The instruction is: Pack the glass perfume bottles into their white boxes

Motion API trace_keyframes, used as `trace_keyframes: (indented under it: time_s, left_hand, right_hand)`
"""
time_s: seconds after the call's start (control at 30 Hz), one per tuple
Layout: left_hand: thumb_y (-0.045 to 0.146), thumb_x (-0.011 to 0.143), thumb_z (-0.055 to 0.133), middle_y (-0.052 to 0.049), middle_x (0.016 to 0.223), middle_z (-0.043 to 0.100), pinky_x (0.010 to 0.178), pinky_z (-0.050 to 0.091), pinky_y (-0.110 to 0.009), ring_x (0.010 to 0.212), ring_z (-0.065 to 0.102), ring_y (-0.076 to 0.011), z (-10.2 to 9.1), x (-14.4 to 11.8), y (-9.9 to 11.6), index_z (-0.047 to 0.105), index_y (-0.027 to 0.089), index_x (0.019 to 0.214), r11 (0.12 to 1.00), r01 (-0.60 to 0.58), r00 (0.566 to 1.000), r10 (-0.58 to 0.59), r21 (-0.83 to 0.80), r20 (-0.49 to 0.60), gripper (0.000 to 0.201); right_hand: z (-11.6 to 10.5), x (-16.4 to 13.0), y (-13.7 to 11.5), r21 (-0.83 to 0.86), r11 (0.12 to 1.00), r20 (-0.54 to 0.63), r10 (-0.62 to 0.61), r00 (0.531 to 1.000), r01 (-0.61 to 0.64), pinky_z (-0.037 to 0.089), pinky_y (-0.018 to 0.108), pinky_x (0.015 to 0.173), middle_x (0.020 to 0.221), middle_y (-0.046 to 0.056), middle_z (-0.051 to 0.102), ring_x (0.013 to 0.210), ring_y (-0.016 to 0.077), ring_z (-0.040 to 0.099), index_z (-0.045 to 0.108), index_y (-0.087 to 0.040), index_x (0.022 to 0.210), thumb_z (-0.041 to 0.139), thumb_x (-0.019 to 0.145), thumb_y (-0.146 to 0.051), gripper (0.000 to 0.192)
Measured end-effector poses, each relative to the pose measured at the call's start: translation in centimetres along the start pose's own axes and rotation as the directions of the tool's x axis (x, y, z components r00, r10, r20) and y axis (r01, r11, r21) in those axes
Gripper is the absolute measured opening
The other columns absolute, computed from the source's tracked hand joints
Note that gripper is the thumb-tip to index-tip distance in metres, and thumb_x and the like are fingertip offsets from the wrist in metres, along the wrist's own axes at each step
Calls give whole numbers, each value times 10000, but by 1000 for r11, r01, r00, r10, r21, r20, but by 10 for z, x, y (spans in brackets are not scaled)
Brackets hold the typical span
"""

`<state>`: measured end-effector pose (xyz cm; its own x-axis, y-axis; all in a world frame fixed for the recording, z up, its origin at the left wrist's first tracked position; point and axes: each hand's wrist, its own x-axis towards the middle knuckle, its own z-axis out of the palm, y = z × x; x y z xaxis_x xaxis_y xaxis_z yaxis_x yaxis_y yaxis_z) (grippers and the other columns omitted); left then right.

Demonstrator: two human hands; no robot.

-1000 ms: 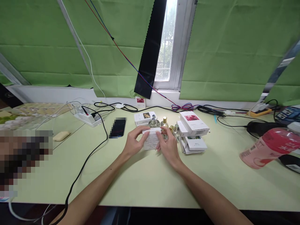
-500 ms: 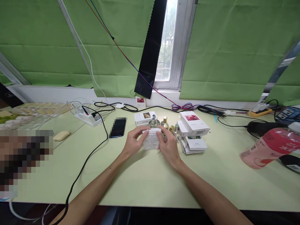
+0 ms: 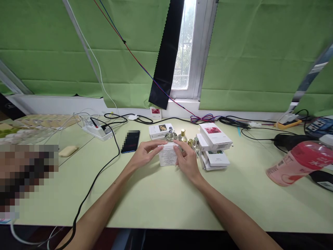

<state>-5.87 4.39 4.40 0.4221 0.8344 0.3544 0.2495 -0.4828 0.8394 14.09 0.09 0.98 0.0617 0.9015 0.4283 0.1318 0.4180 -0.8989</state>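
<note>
A small white box [image 3: 168, 157] with fine print on its near face stands between my two hands. My left hand [image 3: 144, 154] has its thumb and fingers at the box's upper left edge. On the other side, my right hand [image 3: 186, 159] grips the upper right edge, thumb on the printed face. Just behind the box are several glass perfume bottles with gold and silver caps, among them a gold-capped bottle [image 3: 182, 135]. My fingers and the box partly cover them. To the right, white boxes are stacked, with a box bearing a pink flower picture [image 3: 215, 135] on top.
Behind the bottles lies another white box [image 3: 157, 132]. A phone [image 3: 130, 141] and a power strip [image 3: 97, 132] are on the left, with a black cable [image 3: 100, 170] crossing the table. A pink drink bottle [image 3: 293, 165] lies tilted at the right. A beige oval object [image 3: 68, 151] rests far left.
My left hand has shifted slightly left, its fingers straighter along the box's top edge. My right hand and the box stay nearly in place.
</note>
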Motion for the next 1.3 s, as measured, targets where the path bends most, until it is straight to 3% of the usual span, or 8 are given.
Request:
trace_keyframes:
  time_s: [0.37,0.73,1.3]
  left_hand:
    - [426,920,674,-104,1321,700,1056,541,-379,1259,648,-296,-6,1,5,762,209,1202,999,36,995,-32,-41,90,366]
    - [461,917,666,-101,1322,698,1037,555,-379,1279,633,-305,-3,-1,5,761,214,1203,999,34,998,-34,2,50,389]
    - [484,861,723,-120,1343,679,1079,529,-444,1282,629,-329,-7,-1,11,765,204,1191,996,73,993,-67,-57,98,435]
  right_hand:
    - [0,0,0,58,998,-8,26,1000,-25,480,195,387,1178,99,673,546,76,594,722,-203,1188,553,975,-486,393]
    - [0,1,2,55,998,-21,25,999,-23,482,202,383,1172,95,675,508,64,568,722,-202,1185,553,975,-488,393]
    - [0,1,3,77,997,3,33,999,-33,480,204,395,1185,96,674,513,65,560,709,-202,1194,552,976,-474,383]
